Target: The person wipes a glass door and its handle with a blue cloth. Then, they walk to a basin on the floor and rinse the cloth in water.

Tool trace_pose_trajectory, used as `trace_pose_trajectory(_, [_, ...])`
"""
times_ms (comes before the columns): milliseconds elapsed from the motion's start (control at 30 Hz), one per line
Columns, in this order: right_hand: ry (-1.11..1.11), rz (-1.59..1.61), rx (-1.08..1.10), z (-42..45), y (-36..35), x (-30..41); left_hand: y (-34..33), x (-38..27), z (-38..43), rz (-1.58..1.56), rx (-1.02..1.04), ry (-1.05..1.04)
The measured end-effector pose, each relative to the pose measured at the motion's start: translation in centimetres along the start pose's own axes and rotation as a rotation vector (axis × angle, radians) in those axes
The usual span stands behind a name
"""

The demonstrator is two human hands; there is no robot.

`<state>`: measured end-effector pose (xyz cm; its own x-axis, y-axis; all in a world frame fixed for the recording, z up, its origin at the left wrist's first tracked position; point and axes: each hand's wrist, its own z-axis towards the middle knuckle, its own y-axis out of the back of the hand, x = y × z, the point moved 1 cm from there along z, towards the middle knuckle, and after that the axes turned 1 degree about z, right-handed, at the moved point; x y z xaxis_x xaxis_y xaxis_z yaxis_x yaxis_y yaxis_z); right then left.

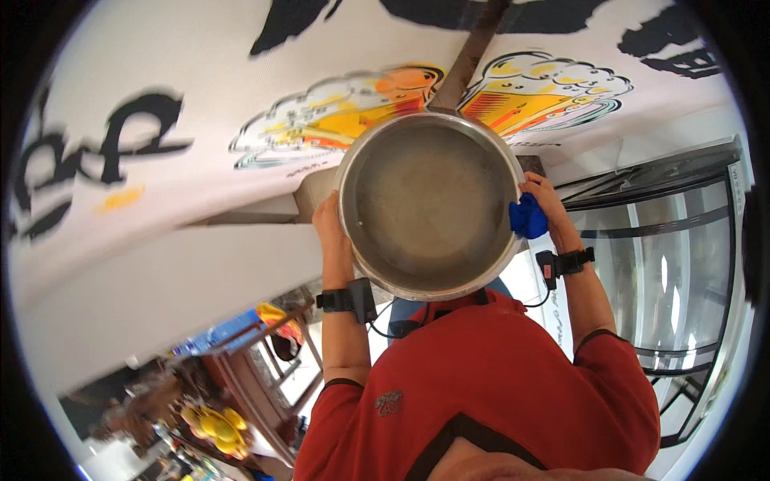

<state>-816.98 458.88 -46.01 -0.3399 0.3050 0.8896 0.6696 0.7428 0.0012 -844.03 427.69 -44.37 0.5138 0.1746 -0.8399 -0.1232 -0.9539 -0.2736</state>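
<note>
A round stainless steel basin (433,201) is held out in front of my chest, its wide mouth facing up towards me. Cloudy, greyish-brown liquid appears to cover its bottom, though I cannot tell how deep. My left hand (332,223) grips the rim on the left side. On the opposite side, my right hand (546,201) grips the rim and also holds a crumpled blue cloth (529,217) against the outer wall. The fingers beneath the basin are hidden on both sides.
Beyond the basin stretches a white printed panel (198,120) with beer mug drawings and dark lettering. A curved-glass display case (652,288) stands close on my right. To the lower left are wooden furniture (249,385) and yellow rounded items (219,430).
</note>
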Motion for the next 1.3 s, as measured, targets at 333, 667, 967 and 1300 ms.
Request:
trace_pose_trajectory(333, [0.068, 0.095, -0.085, 15.2, -8.9, 5.6, -6.5, -10.9, 18.2, -0.002, 0.140, 0.007])
trace_pose_trajectory(667, [0.154, -0.002, -0.001, 27.4, -17.1, 7.9, -3.1, -14.1, 26.6, 0.182, 0.300, -0.088])
trace_pose_trajectory(967, [0.187, -0.177, -0.014, 43.1, -21.8, 13.4, -8.4, -18.3, 36.0, 0.187, 0.223, -0.193])
trace_pose_trajectory(1300, [0.223, -0.304, 0.160, 62.7, -20.8, 21.0, -12.8, -17.2, 51.2, 0.268, 0.242, -0.214])
